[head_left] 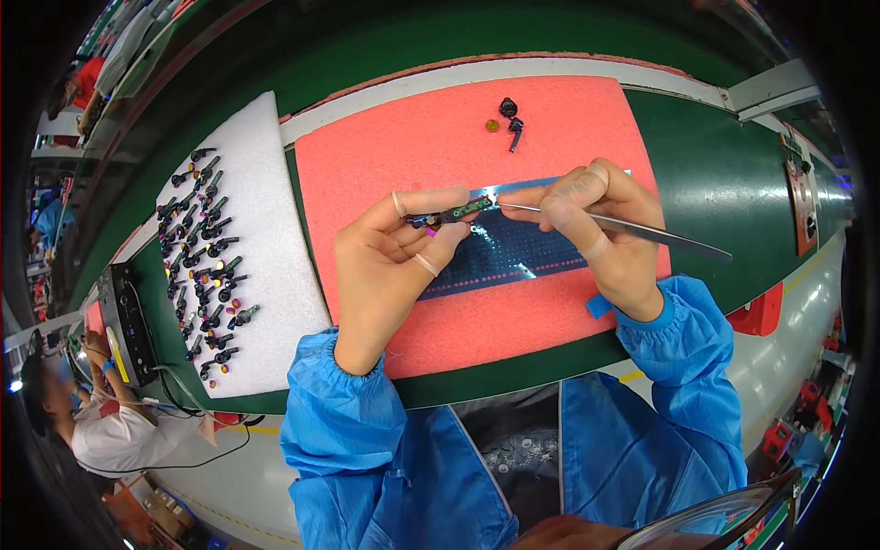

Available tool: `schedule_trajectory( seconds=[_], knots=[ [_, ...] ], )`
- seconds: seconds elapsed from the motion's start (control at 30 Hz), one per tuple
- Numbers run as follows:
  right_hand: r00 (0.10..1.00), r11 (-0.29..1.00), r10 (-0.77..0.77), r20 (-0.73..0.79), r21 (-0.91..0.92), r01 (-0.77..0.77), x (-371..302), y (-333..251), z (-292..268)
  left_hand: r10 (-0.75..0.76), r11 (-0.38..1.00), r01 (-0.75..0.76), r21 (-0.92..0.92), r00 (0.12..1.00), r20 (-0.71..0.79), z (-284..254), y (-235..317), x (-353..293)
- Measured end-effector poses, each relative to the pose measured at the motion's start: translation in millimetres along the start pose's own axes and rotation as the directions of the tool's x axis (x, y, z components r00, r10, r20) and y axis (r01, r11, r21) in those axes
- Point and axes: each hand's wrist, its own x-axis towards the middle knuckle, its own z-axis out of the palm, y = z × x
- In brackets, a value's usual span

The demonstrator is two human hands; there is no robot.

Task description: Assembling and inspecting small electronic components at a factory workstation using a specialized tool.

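Observation:
My left hand pinches a small dark electronic part with a green board end, held above a pink foam mat. My right hand grips metal tweezers, whose tips touch the part's right end. Under both hands lies a blue sheet dotted with tiny pieces, with a shiny strip along its top. Both forearms wear blue sleeves, and bands wrap some fingers.
A white foam sheet on the left carries several similar small dark parts. A few loose parts sit at the mat's far edge. A black box with cables stands at the left, beside another person. The bench is green.

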Motion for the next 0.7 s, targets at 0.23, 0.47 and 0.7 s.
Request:
schedule_trajectory(
  seconds=[0.23, 0.47, 0.7],
  knots=[
    [1.000, 0.999, 0.001, -0.004, 0.035, 0.000, -0.2, 0.4, 2.0, 0.019, 1.000, -0.019, -0.012, 1.000, 0.023, 0.7, -1.2, 0.7],
    [1.000, 0.999, -0.026, 0.010, 0.021, 0.026, 0.2, 0.4, 2.6, 0.041, 0.999, -0.042, 0.002, 0.999, 0.011, 2.0, -2.1, -0.3],
    [1.000, 1.000, -0.018, 0.014, -0.008, 0.018, 0.0, 1.2, 3.4, 0.038, 0.999, -0.038, 0.030, 0.999, 0.007, 2.6, -0.7, -1.5]
  ],
)
